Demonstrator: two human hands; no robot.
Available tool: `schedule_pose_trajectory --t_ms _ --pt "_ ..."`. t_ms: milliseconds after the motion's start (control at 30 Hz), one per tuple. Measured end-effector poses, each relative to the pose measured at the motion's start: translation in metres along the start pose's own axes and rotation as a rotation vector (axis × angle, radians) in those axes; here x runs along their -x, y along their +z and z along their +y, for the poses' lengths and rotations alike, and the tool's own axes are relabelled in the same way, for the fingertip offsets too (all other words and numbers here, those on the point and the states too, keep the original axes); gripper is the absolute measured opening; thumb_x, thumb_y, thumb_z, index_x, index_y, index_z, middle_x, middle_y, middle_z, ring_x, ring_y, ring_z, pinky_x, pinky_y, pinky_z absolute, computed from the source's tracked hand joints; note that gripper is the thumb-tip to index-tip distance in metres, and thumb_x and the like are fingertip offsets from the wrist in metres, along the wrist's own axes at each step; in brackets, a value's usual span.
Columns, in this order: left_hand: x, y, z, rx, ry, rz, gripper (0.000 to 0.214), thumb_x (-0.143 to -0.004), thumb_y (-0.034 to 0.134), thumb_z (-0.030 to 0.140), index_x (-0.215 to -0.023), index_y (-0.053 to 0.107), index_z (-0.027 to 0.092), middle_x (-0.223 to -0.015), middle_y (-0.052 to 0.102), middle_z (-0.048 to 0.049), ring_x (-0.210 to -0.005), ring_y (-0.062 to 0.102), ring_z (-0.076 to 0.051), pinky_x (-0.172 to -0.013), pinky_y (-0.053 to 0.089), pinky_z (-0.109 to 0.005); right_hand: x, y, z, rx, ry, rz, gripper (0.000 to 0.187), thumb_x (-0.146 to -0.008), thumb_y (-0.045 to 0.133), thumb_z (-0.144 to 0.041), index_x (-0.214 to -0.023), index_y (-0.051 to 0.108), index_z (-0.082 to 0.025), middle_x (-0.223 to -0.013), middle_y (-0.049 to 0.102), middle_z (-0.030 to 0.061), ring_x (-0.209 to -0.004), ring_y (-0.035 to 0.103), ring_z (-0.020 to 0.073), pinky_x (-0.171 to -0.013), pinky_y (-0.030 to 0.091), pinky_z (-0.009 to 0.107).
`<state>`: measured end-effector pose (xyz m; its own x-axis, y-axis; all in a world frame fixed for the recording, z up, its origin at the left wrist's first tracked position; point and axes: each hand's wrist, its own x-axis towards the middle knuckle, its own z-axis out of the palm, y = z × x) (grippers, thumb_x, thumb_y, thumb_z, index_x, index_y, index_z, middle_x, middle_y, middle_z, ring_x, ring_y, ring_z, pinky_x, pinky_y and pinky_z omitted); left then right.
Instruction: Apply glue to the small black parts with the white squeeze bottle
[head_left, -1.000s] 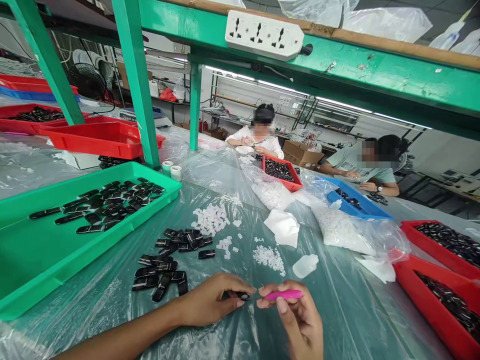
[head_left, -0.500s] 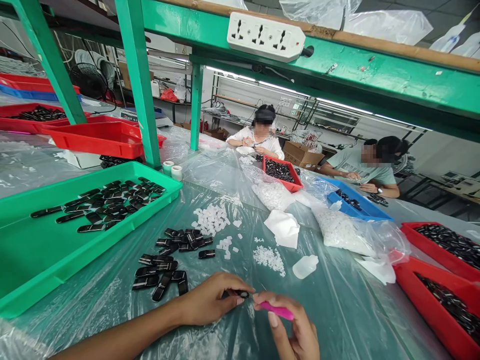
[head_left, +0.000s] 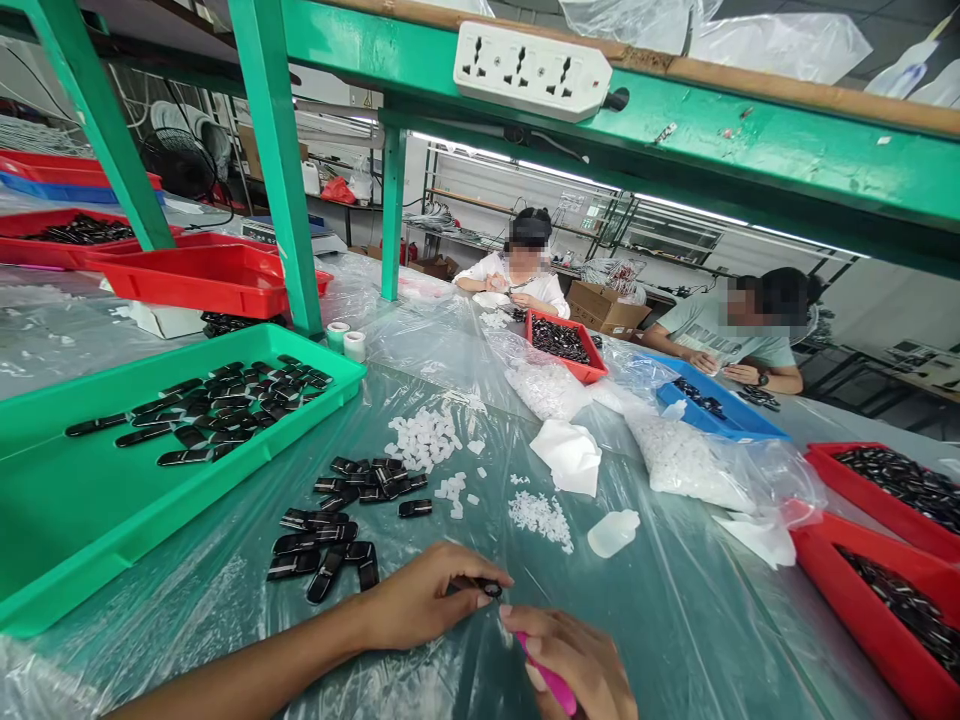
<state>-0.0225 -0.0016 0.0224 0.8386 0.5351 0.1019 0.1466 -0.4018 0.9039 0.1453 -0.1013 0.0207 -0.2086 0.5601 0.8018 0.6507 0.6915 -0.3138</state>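
My left hand [head_left: 424,600] pinches a small black part [head_left: 486,588] between thumb and fingers just above the plastic-covered table. Close to its right, my right hand [head_left: 577,665] is closed round a pink tool [head_left: 547,680], whose tip points up toward the black part. Several loose black parts [head_left: 337,520] lie on the table just beyond my left hand. Small white pieces [head_left: 424,438] lie in heaps farther out.
A green tray [head_left: 67,510] with several black parts sits at left. Red trays [head_left: 885,620] of black parts stand at right, a white squeeze bottle [head_left: 611,533] and bags of white pieces mid-table. Two other people work at the far end. A green frame with a power strip [head_left: 532,68] runs overhead.
My right hand has dropped lower and turned, so the pink tool now angles downward instead of lying level. My left hand has stayed in place with the black part.
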Motion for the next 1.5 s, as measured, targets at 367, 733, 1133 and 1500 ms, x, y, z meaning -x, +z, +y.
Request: schedule_pose_trajectory --t_ms 367,733,1133,1500 --pt "0.000 0.002 -0.004 -0.023 -0.040 -0.012 0.031 -0.088 0.045 0.027 -0.111 0.064 0.020 -0.085 0.068 -0.0041 -0.066 0.054 -0.014 -0.054 0.037 -0.019 0.002 0.005 0.000 -0.038 -0.005 0.068 0.024 -0.089 0.044 -0.014 -0.111 0.049 -0.022 -0.084 0.071 0.0080 -0.070 0.068 0.0168 -0.059 0.054 0.028" --pt "0.001 0.002 -0.003 -0.022 -0.027 -0.010 0.031 -0.089 0.045 0.028 -0.112 0.064 0.019 -0.086 0.067 -0.0046 -0.065 0.053 -0.014 -0.054 0.037 -0.020 0.006 0.018 -0.009 -0.037 0.153 0.207 0.022 -0.091 0.041 -0.025 -0.109 0.051 -0.033 -0.080 0.072 0.0031 -0.063 0.067 0.0181 -0.055 0.052 0.032" --pt "-0.002 0.001 -0.003 0.029 0.089 -0.028 0.030 -0.091 0.043 0.026 -0.116 0.061 0.020 -0.103 0.067 -0.0069 -0.085 0.060 -0.018 -0.075 0.045 -0.024 0.005 0.007 -0.006 -0.303 0.535 0.357 0.010 -0.087 0.050 -0.026 -0.095 0.055 -0.023 -0.083 0.069 0.0057 -0.070 0.068 0.0207 -0.064 0.054 0.033" --pt "-0.001 0.001 -0.001 0.032 0.098 -0.039 0.032 -0.092 0.042 0.024 -0.120 0.058 0.022 -0.103 0.066 -0.0063 -0.086 0.060 -0.018 -0.078 0.046 -0.025 -0.003 0.002 -0.007 -0.443 0.689 0.328 0.012 -0.086 0.053 -0.030 -0.095 0.053 -0.023 -0.084 0.069 0.0060 -0.071 0.068 0.0218 -0.069 0.053 0.037"
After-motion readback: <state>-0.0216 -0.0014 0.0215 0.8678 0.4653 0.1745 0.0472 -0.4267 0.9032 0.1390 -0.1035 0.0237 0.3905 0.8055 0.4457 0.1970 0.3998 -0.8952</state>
